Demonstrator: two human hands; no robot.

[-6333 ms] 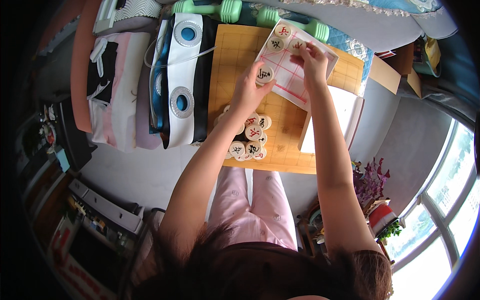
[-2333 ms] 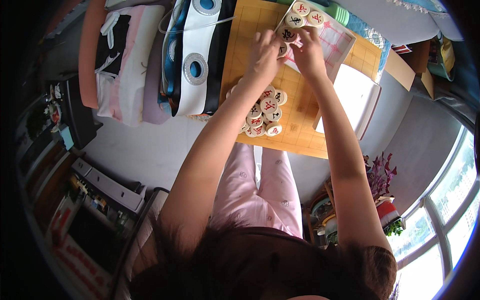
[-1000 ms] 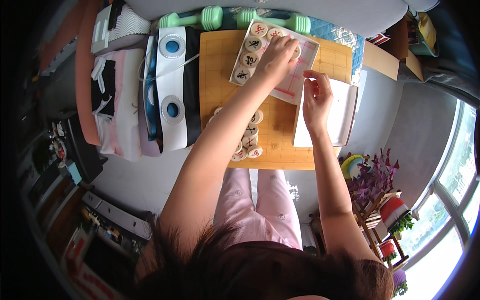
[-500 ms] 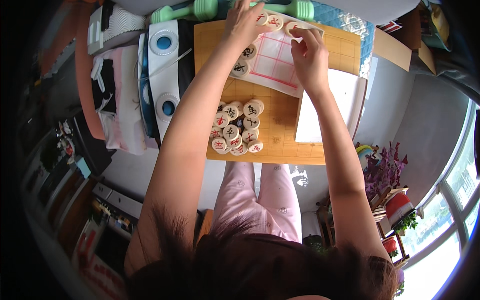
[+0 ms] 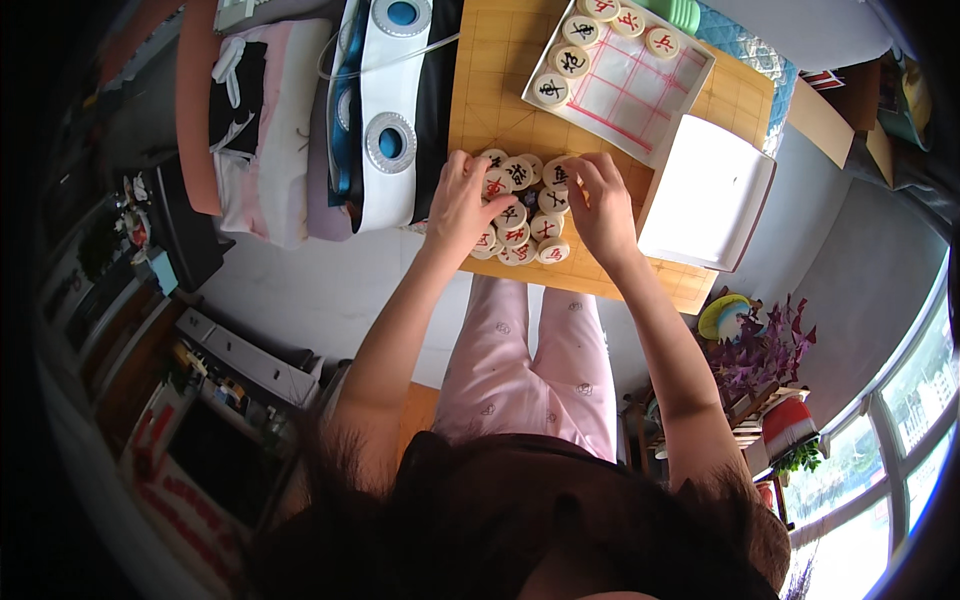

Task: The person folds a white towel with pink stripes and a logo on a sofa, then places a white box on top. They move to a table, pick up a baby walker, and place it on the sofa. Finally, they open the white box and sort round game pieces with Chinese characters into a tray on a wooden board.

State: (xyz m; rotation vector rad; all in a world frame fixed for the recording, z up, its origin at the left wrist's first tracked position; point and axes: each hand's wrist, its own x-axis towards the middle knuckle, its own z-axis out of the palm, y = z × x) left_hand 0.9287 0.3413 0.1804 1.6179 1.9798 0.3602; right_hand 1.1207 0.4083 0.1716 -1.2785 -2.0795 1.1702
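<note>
A pile of round wooden Chinese chess pieces (image 5: pixel 517 213) with red and black characters lies on the near part of a wooden board (image 5: pixel 630 185). At the pile's left side is my left hand (image 5: pixel 462 210), its thumb and fingers apart around a red-marked piece (image 5: pixel 495 185). My right hand (image 5: pixel 603 208) is at the upper right of the pile, fingers bent in against the edge of a black-marked piece (image 5: pixel 556 174). Beyond the pile, a shallow white box (image 5: pixel 612 134) with a red grid inside holds several pieces along its left and far sides.
A white box lid (image 5: pixel 705 195) lies at the board's right side. Left of the board stands a white panel with blue round knobs (image 5: pixel 388 143), beside folded clothes (image 5: pixel 285 130). A green dumbbell (image 5: pixel 675 14) is at the far edge. A purple-leaved plant (image 5: pixel 765 345) stands at the right.
Both hands have come back from the white box to the loose pile near me. The view has shifted, so the board appears higher and farther right. The pieces in the box show uncovered now.
</note>
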